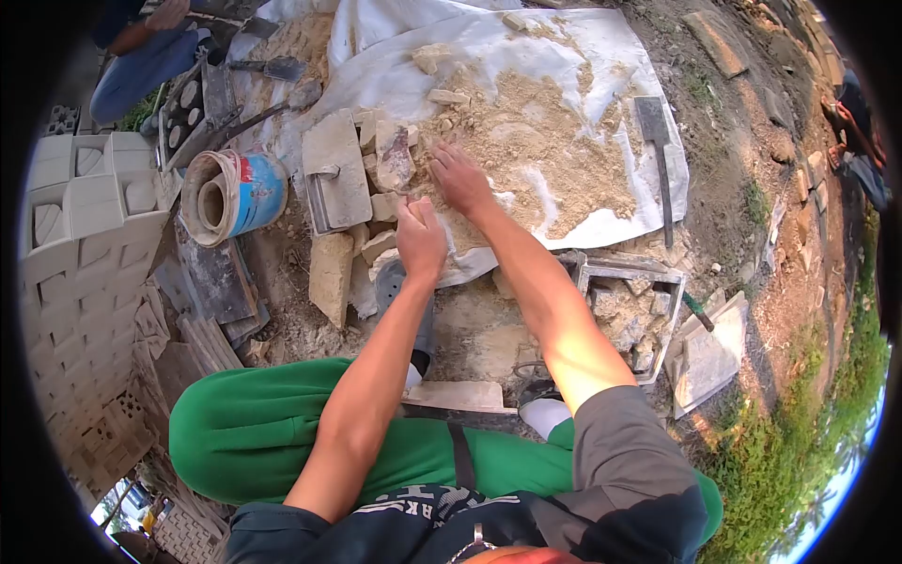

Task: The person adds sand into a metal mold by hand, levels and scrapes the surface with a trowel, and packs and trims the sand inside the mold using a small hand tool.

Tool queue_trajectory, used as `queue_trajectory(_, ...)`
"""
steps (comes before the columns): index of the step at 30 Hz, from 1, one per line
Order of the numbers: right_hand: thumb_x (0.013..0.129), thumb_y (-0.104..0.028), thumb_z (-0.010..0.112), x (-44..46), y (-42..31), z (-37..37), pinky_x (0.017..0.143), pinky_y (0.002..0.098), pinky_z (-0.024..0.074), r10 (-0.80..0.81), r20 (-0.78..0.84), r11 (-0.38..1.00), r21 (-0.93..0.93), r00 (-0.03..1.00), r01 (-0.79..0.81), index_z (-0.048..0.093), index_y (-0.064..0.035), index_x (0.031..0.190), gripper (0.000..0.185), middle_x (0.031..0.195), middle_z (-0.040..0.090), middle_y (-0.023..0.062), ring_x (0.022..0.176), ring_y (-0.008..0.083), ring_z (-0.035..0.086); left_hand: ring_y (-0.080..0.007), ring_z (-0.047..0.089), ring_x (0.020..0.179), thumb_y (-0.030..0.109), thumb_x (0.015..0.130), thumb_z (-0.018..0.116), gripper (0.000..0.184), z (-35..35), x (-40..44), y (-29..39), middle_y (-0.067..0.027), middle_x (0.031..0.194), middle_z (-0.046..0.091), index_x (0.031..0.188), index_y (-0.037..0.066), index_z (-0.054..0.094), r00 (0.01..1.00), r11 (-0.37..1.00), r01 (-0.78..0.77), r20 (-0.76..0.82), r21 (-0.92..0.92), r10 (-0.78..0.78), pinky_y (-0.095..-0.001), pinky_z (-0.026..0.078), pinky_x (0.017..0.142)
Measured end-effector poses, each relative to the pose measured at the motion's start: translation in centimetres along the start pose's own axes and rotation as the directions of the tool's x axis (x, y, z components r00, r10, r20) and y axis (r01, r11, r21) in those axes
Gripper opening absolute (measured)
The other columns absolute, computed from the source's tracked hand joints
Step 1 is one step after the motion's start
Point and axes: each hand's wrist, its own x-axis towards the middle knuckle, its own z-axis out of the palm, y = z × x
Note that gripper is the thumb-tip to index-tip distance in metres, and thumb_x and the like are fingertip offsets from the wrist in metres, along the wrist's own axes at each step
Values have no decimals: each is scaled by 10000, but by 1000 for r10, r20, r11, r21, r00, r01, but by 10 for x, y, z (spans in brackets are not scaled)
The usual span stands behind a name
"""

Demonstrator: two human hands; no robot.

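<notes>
My left hand [420, 235] is closed beside the stone pieces, just below a reddish-stained stone [396, 156]; anything inside its fingers is hidden. To its right, my right hand [458, 179] lies low over the crumbly tan rubble [526, 141], its fingers partly spread. The rubble is heaped on a white sheet [615, 56]. Left of the stones rests a flat trowel-like plate [336, 169] with a small handle. Below my left hand stands a grey angle grinder [390, 285], partly hidden by my forearm.
A blue and white bucket [258, 195] stands at the left. A long-handled flat tool [653, 132] lies on the sheet's right edge. A crate of stones [672, 324] is beside my right forearm. Other people are at the upper left [146, 70] and far right [855, 132].
</notes>
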Motion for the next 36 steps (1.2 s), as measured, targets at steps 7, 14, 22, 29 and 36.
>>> queue_trajectory(7,929,-244,545,-24,60,-87,1091,447,366,-41,-3,989,-139,999,40,622,-57,1053,237,1293,572,126,1273,285,497,-477,590,1020,356,983,449,526,1,-6,8,-322,1108,608,1297,-66,431,983,992,-56,178,117,35,-516,453,871)
queue_trajectory(14,977,-270,422,-59,91,-75,1174,438,208,679,-418,592,-176,604,-787,453,7,1373,484,1492,377,179,1418,326,294,-482,592,994,308,986,450,431,30,-12,-16,-326,1046,608,1198,-67,463,988,985,-43,152,167,18,-533,462,847)
queue_trajectory(22,949,-165,422,-14,33,-44,1120,425,335,350,-16,892,310,937,-328,461,-19,1368,445,1434,446,208,1347,361,400,-508,571,993,287,986,430,390,52,-18,15,-346,1037,596,1115,-79,462,960,999,38,279,-13,-33,-552,445,844)
queue_trajectory(29,928,-140,471,55,45,-49,1122,387,340,74,-13,997,16,997,-73,490,-65,1359,438,1456,450,132,1364,300,398,-503,563,1018,304,978,431,451,54,-13,6,-343,1074,592,1210,-82,434,983,986,82,175,-146,-56,-534,436,867)
queue_trajectory(36,917,-162,524,15,74,-67,1113,369,347,-140,283,990,17,949,141,559,-55,1272,372,1385,524,105,1349,269,417,-484,573,1024,320,985,448,464,52,10,-13,-326,1082,601,1243,-64,427,985,1000,0,173,-1,0,-521,440,869)
